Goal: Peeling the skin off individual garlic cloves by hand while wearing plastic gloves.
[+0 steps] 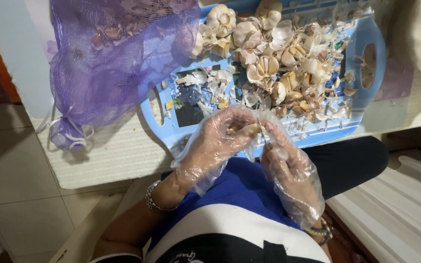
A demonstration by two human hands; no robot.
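I saw both gloved hands curled shut: the left hand (220, 134) pinched a garlic clove (249, 130) (long axis left-right), and the right hand (281, 151) pulled its skin (263, 127).

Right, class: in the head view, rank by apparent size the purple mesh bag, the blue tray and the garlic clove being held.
1. Purple mesh bag and blue tray: similar, both partly cut off or covered, so unranked.
2. Garlic clove, clearly smallest.
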